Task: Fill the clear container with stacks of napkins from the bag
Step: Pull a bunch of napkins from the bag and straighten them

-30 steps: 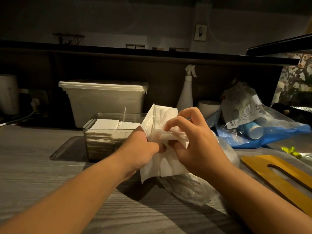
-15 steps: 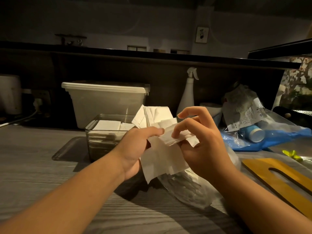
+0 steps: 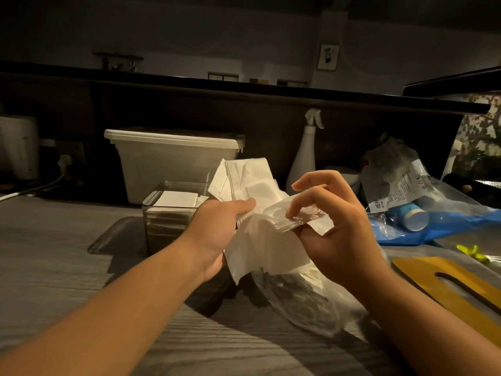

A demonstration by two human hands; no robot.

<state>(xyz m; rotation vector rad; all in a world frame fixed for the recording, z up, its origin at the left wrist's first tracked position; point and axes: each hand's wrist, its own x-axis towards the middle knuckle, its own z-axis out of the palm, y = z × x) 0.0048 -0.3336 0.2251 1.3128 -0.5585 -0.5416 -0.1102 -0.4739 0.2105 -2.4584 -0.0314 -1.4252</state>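
Note:
My left hand grips a loose stack of white napkins, held upright above the table. My right hand pinches the crinkled rim of the clear plastic bag, which hangs from my fingers and lies on the table below, still wrapping the stack's lower part. The clear container stands just left of my left hand, on its flat clear lid, with white napkins stacked inside up to near the rim.
A lidded white tub stands behind the container, a white spray bottle to its right. Blue and clear bags with a small bottle are piled at right. A yellow board lies front right. A cable runs at far left.
My hands have moved apart: the right hand has pulled the bag's rim to the right and off the napkins, while the left hand keeps hold of the stack, now more exposed.

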